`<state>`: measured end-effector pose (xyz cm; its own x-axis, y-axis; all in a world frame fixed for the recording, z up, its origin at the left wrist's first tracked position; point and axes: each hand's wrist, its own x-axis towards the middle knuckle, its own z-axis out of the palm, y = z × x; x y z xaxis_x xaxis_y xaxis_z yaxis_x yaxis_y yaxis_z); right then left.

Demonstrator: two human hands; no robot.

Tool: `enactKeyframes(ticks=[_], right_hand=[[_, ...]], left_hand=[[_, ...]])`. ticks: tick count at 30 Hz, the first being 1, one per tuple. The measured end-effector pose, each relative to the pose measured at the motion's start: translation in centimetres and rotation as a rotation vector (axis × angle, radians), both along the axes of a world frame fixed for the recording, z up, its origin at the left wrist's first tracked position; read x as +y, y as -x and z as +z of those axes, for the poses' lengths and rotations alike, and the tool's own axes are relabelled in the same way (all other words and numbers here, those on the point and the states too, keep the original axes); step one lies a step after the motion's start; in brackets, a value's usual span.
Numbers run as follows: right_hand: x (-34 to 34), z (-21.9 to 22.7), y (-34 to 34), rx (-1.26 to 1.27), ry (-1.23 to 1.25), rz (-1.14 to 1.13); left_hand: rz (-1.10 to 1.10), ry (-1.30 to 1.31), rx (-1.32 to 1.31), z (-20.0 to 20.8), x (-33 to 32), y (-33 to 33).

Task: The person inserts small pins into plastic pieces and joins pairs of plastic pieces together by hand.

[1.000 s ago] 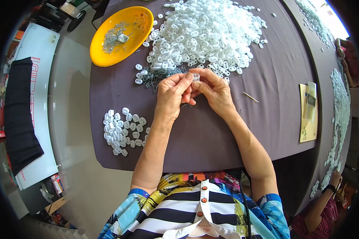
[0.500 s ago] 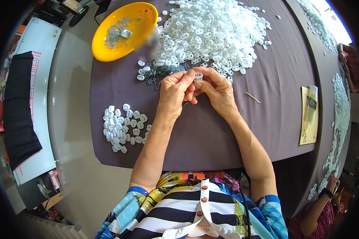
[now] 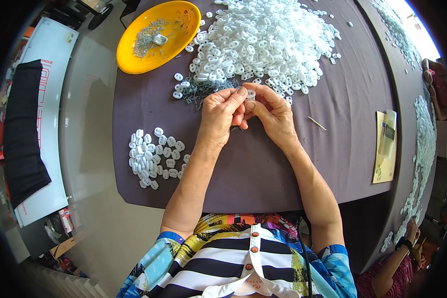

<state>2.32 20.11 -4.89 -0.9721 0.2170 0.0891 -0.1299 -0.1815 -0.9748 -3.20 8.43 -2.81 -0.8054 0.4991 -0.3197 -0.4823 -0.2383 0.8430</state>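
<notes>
A small white piece with a smooth, glossy look is held up over the bench, straight out at 12 o'clock from the wearer. Its face is turned up toward the camera, and dark openings or marks show on it, too small to make out. The thumb and fingers of the right hand pinch it at its 3 o'clock side and cover part of its outline. The left hand's thumb tip lies at its 9 o'clock edge; whether they touch is unclear.
</notes>
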Motion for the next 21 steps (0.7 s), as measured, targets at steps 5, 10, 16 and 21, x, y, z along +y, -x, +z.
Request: enactKeyframes(ticks=[5,10,16,21], right_hand=[[0.12,0.38,-0.15,0.009,0.004,-0.001],[0.17,0.06,-0.07,0.018,0.008,0.024],[0.05,0.09,-0.13,0.012,0.021,0.031],[0.29,0.09,-0.11,0.022,0.002,0.036]], left_hand=[[-0.009,-0.006,0.003,-0.06,-0.03,0.07],[-0.009,-0.013,0.009,-0.12,-0.01,0.05],[-0.002,-0.004,0.019,-0.2,-0.08,0.06],[0.006,-0.007,0.01,0.04,0.07,0.04]])
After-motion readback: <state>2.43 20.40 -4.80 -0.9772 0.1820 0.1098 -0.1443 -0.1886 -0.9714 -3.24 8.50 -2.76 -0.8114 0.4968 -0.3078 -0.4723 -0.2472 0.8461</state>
